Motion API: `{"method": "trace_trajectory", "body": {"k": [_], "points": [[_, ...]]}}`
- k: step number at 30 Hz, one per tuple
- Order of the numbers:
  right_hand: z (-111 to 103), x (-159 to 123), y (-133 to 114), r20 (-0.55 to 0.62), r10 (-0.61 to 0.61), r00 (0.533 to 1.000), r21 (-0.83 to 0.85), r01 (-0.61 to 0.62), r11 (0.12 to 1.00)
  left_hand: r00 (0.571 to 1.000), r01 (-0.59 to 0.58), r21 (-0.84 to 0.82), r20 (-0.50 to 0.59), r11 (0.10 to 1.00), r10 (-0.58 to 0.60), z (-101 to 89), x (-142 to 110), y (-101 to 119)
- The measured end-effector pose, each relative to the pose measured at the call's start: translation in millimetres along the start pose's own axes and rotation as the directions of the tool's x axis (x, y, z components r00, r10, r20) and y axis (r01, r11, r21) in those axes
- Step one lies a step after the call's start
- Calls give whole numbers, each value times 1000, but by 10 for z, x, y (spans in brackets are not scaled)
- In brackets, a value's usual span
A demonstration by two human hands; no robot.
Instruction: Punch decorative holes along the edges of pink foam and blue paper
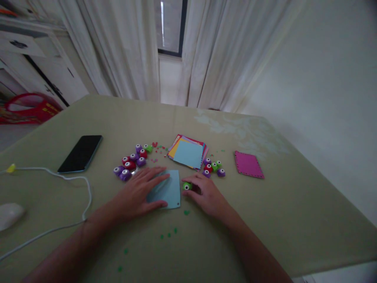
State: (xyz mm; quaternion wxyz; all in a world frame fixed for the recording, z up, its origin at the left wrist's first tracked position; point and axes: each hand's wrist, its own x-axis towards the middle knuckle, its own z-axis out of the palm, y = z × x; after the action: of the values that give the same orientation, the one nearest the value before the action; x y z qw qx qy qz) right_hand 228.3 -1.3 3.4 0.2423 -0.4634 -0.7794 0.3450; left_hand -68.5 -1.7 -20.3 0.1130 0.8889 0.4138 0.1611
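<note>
My left hand [143, 188] lies with fingers spread on a light blue paper square [172, 190], whose lower right corner shows a small dark punched mark. Just off the right edge of that sheet, my right hand [209, 196] grips a small green craft punch [186, 186] between thumb and fingers. The punch has a white ring with a dark centre facing me. Beyond my left hand sits a group of purple, red and green punches [133, 157]. Several more punches [214, 166] stand past my right hand.
A fanned stack of coloured paper squares [188, 153] lies behind the blue sheet. To the right is a magenta square with punched edges [249, 164]. Green paper bits [169, 235] are scattered in front. A phone [81, 153], white cable [85, 192] and white mouse [11, 216] occupy the left.
</note>
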Motion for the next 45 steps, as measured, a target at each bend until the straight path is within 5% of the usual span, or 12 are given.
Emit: {"method": "trace_trajectory", "body": {"k": [4,22,45], "points": [[-7,-4,29,7,-7,1000,-51,8,999,995,-23,0,93,1000,23,84,5,48],[-24,-20,39,69,8,998,10,-8,1000,998,33,2,55,999,-33,168,21,39],[54,8,91,-89,65,994,118,-55,992,998,63,9,2,998,-63,145,35,52]]}}
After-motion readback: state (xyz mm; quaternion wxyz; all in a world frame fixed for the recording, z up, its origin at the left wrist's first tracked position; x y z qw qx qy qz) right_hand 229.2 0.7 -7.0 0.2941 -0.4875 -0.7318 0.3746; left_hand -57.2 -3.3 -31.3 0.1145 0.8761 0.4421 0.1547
